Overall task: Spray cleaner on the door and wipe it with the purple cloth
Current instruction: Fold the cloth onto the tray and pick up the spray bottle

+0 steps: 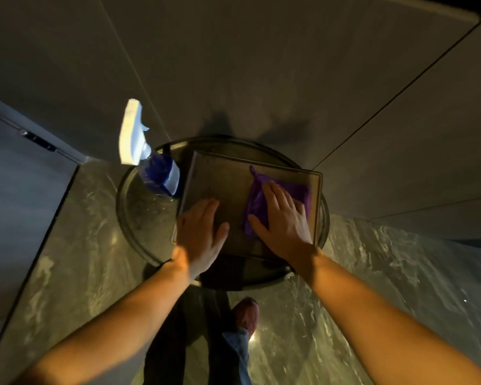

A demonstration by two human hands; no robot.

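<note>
A purple cloth [278,195] lies crumpled on the right half of a dark rectangular tray [220,176]. My right hand [282,218] presses palm-down on the cloth, fingers spread over it and thumb at its left edge. My left hand [200,229] rests flat and empty on the tray's near-left part. A spray bottle [153,168] with blue liquid and a white trigger head stands just left of the tray, untouched. A grey door [20,190] with a dark fitting is at the far left.
The tray sits on a small round dark table [139,218] against grey wall panels [261,65]. The floor [372,287] is glossy marble. My leg and a dark red shoe [246,315] show below the table's near edge.
</note>
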